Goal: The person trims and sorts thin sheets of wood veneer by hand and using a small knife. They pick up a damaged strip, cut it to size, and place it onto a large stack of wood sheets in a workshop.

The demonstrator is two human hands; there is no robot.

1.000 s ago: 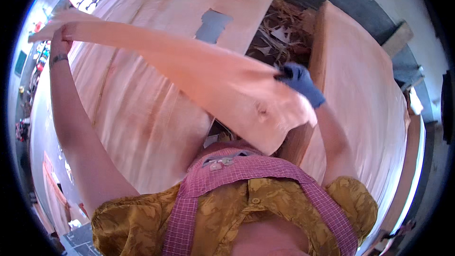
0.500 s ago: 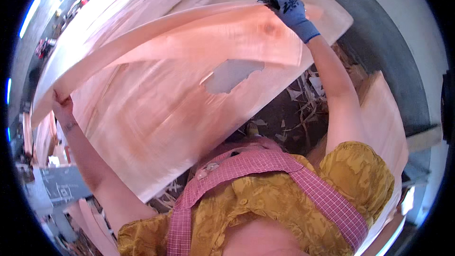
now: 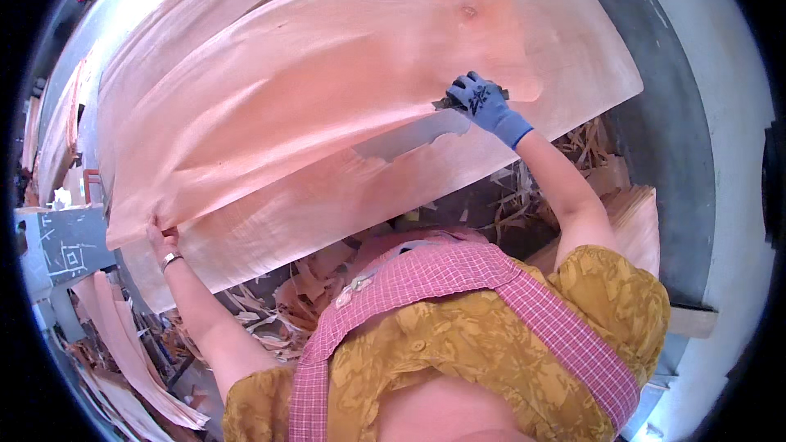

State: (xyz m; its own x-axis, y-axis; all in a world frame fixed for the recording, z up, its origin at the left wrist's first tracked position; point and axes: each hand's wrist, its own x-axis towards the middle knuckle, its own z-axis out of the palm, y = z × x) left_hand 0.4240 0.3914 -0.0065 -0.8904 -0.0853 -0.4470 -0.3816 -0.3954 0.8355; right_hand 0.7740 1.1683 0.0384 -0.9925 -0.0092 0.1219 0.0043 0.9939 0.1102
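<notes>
A thin, pinkish-tan wood veneer sheet (image 3: 352, 74) lies over other sheets, its near edge running between my hands. My bare left hand (image 3: 163, 237) pinches that edge at the left, with a band on the wrist. At the right, my right hand (image 3: 481, 105), in a blue-grey glove, is closed around a dark tool with a flat blade-like end (image 3: 444, 104); its exact kind is hidden by the fingers. The hand sits low over the veneer, beside a ragged hole (image 3: 409, 139) in the lower sheet (image 3: 270, 233), which the upper one partly covers.
Torn veneer scraps (image 3: 307, 286) litter the floor between me and the sheets. A stack of veneer (image 3: 634, 225) stands at my right. Long strips (image 3: 131, 344) lie at the lower left, near a grey panel with chalk marks (image 3: 65, 245). A grey wall (image 3: 696, 57) curves along the right.
Both hands have come nearer to me, drawing the raised veneer edge down so the sheet lies flatter. It now covers part of the hole. The right hand still grips the tool.
</notes>
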